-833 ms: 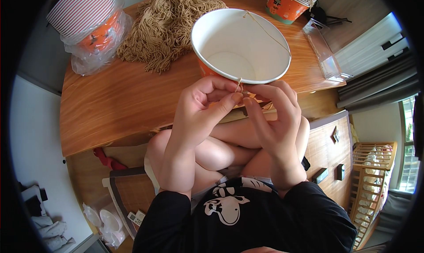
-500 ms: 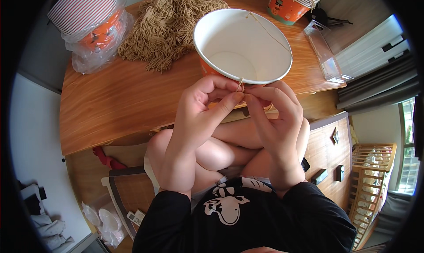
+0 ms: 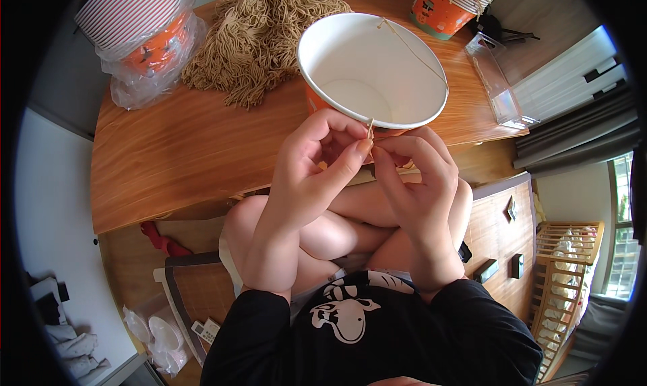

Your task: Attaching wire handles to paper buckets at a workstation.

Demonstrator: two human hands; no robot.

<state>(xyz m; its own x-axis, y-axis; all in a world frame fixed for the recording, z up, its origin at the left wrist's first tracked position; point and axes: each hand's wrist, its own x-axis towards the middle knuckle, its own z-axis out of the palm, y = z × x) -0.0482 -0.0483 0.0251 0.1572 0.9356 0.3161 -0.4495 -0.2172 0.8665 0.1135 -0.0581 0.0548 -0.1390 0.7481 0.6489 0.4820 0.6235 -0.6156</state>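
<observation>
A large white-lined paper bucket (image 3: pixel 357 93) with an orange outside stands tilted toward me at the table's near edge. At its near rim, a tan string (image 3: pixel 370 128) comes over the edge, and both hands pinch it there. My left hand (image 3: pixel 313 160) is closed on the string with thumb and forefinger. My right hand (image 3: pixel 421 173) pinches close beside it, fingertips nearly touching the left ones. Across the bucket's far right inner side runs a cord handle (image 3: pixel 414 52), fixed at the far rim. The fingers hide most of the string's end.
A heap of tan cords (image 3: pixel 263 42) lies behind the bucket on the wooden table (image 3: pixel 162 163). Stacked paper buckets in plastic (image 3: pixel 145 35) stand at the far left, another stack (image 3: pixel 445 8) at the far right. A clear acrylic holder (image 3: pixel 495 82) sits on the right edge.
My left thumb has risen slightly along the string, and the fingertips have shifted a little at the rim. The bucket has barely moved.
</observation>
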